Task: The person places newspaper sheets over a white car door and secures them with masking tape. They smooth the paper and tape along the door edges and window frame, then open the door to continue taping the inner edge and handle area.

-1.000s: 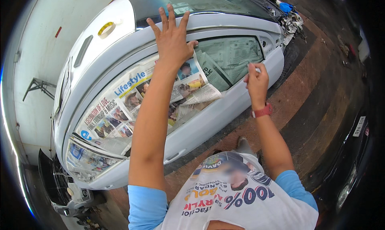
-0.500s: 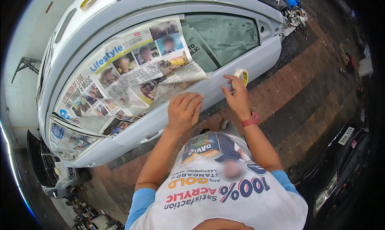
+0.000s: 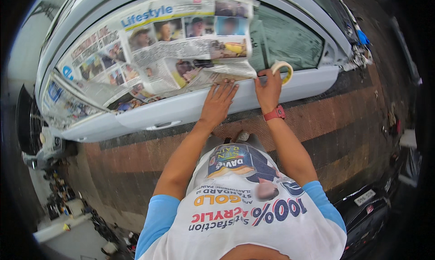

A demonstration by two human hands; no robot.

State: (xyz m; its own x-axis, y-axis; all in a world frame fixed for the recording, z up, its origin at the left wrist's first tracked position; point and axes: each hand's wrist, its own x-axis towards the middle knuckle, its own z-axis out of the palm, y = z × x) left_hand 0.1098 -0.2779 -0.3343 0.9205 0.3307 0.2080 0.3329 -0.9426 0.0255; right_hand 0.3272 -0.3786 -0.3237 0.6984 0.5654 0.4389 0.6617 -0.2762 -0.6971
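A newspaper sheet (image 3: 149,56) covers most of the window of a pale grey car door (image 3: 190,109). My left hand (image 3: 218,102) lies with its fingers stretched out along the sheet's lower edge, at the top of the door panel. To its right, my right hand (image 3: 269,89) grips a roll of masking tape (image 3: 290,73), cream with a yellow inner ring. That hand's fingertips are at the sheet's lower right corner. Whether a strip of tape runs between the hands cannot be made out.
Dark window glass (image 3: 297,45) shows right of the newspaper. A door handle (image 3: 164,125) sits below on the left. Behind me on the right is a black car (image 3: 362,214). The floor (image 3: 326,110) has red-brown and dark bands. Assorted clutter lies at lower left.
My left hand has gone from curled fingers to lying flat at the newspaper's lower edge. My right hand, with the tape roll, has come in against the sheet's lower right corner. The view has shifted.
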